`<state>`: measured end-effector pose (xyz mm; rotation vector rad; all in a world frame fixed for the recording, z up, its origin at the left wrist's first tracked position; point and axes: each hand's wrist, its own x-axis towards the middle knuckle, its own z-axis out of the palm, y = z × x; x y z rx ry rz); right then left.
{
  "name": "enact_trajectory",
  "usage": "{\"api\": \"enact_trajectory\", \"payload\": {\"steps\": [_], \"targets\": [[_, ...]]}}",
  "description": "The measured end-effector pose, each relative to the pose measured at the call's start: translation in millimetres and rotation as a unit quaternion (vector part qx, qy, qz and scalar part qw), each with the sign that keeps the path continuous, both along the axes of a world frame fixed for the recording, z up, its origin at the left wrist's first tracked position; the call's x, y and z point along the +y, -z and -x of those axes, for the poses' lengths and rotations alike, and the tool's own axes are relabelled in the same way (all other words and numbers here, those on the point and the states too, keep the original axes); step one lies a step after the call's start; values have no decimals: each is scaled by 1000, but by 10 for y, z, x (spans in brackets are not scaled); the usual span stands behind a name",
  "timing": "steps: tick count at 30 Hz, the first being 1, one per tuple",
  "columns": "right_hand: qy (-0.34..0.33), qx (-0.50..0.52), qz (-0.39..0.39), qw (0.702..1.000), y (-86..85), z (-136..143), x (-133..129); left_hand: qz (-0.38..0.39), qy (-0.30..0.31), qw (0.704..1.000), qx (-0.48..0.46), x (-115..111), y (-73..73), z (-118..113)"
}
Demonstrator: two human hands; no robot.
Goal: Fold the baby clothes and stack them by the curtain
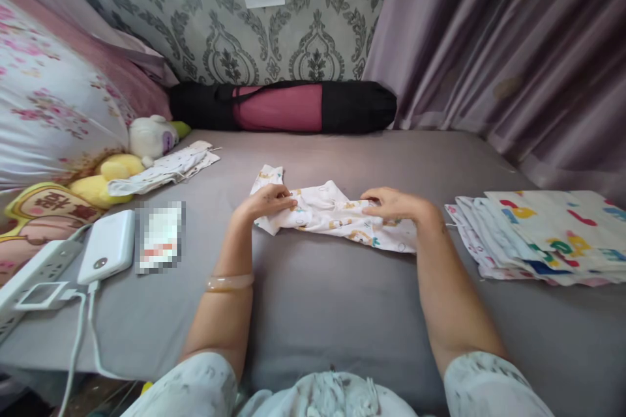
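Observation:
A small white garment (337,212) with an orange and teal animal print lies stretched sideways on the grey bed sheet in front of me. It looks like a baby's top or trousers; I cannot tell which. At its left part, my left hand (268,201) has fingers and thumb closed on the cloth. My right hand (391,202) pinches the upper edge toward the right end, its fingers bent inward. A short flap of the garment sticks up and out beyond my left hand. Part of the cloth is hidden under both hands.
To the right sits a stack of folded printed cloths (557,234). At left lie another folded garment (166,168), plush toys (151,137), a white power bank (107,244), a power strip (36,277) and cables. A long black and red bag (278,107) rests against the wall.

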<state>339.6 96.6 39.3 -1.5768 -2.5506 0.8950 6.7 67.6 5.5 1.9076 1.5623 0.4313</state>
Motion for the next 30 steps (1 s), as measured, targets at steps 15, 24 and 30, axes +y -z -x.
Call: {"api": "enact_trajectory", "payload": {"steps": [15,24,30], "targets": [[-44,59,-96,993,314,342,50,-5,-43,988,-145,-77,-153,-47],[12,278,-50,959,147,125,61,41,-50,977,-204,-132,-237,12],[18,213,-83,973,16,107,-56,4,-28,984,-176,-230,-326,51]]}}
